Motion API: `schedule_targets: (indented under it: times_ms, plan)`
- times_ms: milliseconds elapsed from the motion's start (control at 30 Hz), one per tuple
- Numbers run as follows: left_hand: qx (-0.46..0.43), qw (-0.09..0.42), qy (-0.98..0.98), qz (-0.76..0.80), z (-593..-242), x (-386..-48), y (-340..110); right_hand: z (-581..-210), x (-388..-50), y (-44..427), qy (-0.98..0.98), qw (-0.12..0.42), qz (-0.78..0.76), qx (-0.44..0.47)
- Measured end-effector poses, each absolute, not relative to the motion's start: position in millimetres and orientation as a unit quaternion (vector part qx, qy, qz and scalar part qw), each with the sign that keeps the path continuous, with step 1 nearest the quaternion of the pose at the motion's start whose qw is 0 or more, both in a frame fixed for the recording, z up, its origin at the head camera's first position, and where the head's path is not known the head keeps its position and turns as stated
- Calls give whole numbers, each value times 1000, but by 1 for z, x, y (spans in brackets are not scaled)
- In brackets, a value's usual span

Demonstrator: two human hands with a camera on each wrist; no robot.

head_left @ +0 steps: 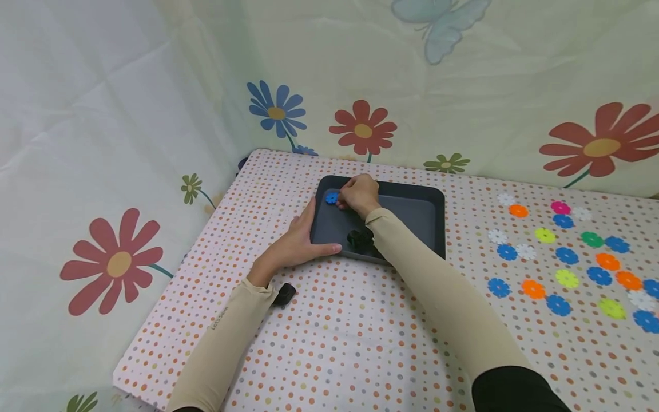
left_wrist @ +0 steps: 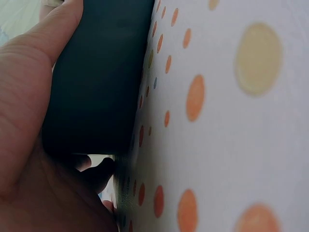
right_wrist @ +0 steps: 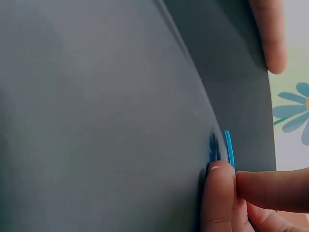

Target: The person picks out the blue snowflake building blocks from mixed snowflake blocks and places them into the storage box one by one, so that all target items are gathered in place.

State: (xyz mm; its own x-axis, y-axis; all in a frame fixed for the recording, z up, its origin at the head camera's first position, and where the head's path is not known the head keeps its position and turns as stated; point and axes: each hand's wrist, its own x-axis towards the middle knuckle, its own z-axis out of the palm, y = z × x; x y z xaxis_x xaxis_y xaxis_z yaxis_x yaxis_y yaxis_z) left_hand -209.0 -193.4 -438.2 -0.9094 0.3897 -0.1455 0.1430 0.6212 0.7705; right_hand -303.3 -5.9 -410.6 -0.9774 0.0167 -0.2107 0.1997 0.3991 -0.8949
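Note:
A blue flower-shaped disc (head_left: 332, 198) is at the far left corner of a dark grey tray (head_left: 412, 214). My right hand (head_left: 359, 193) pinches it between thumb and fingers. The right wrist view shows the blue disc (right_wrist: 229, 149) edge-on, close to the tray wall (right_wrist: 241, 111). My left hand (head_left: 296, 243) rests against the tray's near left corner, its thumb along the front side and its fingers extended along the left side. In the left wrist view, the thumb (left_wrist: 58, 29) lies along the tray's dark outer wall (left_wrist: 96, 82).
Many flower-shaped discs, including an orange disc (head_left: 533, 289), a yellow disc (head_left: 567, 278) and a green disc (head_left: 592, 239), lie scattered at the right of the dotted tablecloth (head_left: 329, 355). A floral curtain (head_left: 319, 51) hangs behind the table.

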Motion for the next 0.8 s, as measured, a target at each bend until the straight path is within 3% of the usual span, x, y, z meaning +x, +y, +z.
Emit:
schedule_targets:
  times_ms: [500,800]
  plan:
    - [153,151,889,405,-439,-210,-192,-406,-299,-1,881,37,-470,24]
    - [141,153,892,401,-437,-207,-193,-405,-300,10,839,79,-539,6]
